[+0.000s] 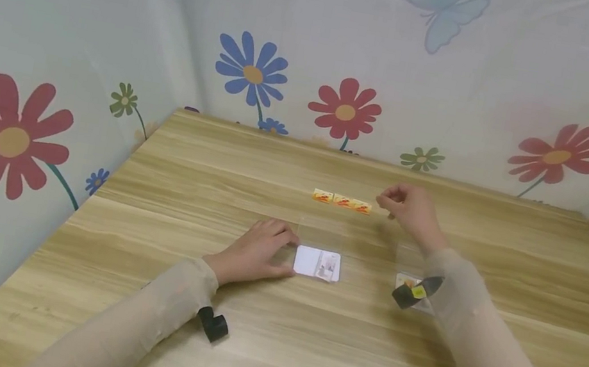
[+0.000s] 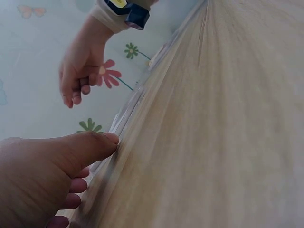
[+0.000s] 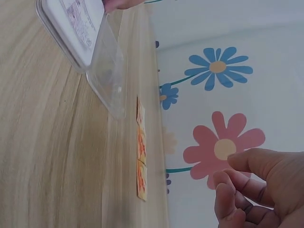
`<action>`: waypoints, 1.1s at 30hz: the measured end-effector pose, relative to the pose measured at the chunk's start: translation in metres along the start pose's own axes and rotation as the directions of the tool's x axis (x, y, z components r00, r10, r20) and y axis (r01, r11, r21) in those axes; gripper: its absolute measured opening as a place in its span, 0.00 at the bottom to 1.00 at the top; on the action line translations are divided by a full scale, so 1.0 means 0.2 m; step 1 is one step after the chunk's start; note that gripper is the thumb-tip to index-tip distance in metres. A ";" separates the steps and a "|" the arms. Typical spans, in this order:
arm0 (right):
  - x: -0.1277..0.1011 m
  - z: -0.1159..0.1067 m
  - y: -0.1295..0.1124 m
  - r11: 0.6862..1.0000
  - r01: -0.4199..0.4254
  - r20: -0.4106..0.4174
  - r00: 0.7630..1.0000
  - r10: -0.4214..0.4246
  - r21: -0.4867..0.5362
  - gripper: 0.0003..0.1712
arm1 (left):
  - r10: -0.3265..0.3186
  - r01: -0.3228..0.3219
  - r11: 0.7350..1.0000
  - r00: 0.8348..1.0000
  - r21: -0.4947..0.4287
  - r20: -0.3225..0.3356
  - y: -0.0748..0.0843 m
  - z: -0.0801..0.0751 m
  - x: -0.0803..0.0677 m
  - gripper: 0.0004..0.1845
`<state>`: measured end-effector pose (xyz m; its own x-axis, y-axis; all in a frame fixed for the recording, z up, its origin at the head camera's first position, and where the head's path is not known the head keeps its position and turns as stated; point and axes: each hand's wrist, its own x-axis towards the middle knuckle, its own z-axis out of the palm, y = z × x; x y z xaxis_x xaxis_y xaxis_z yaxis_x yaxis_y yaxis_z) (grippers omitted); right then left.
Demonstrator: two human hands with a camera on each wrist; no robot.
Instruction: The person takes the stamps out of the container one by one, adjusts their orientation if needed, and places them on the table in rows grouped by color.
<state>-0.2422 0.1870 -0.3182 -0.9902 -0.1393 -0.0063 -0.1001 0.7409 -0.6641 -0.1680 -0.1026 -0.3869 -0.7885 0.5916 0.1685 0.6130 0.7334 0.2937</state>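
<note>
Clear plastic box (image 1: 322,240) standing mid-tabletop (image 1: 165,188), left hand (image 1: 257,251) resting open against it; right hand (image 1: 410,208) hovering, fingers curled empty, beside orange packets (image 1: 342,201) toward far edge.

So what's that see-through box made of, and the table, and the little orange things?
The box looks like thin clear glossy plastic: the table grain shows through its walls, and a white printed label sits on its lid. The table looks like pale wood or wood-look laminate, with streaky grain and a matte finish. The three orange packets seem to be printed paper or foil; they are too small to tell.
</note>
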 end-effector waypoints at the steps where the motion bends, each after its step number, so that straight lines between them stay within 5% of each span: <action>1: -0.01 0.00 -0.01 1.000 0.008 0.000 1.000 -0.008 0.000 0.13 | 0.000 0.000 1.000 1.000 0.001 0.000 0.00 0.00 0.00 0.27; 33: -0.24 0.13 -0.07 0.987 0.151 0.043 0.987 -0.154 0.048 0.08 | 0.006 -0.006 1.000 1.000 -0.006 -0.003 0.00 0.00 -0.01 0.27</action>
<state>-0.1906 0.1664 -0.3287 -0.9580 -0.2795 0.0637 -0.2441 0.6790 -0.6924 -0.1665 -0.1032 -0.3864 -0.7847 0.5954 0.1727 0.6178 0.7277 0.2981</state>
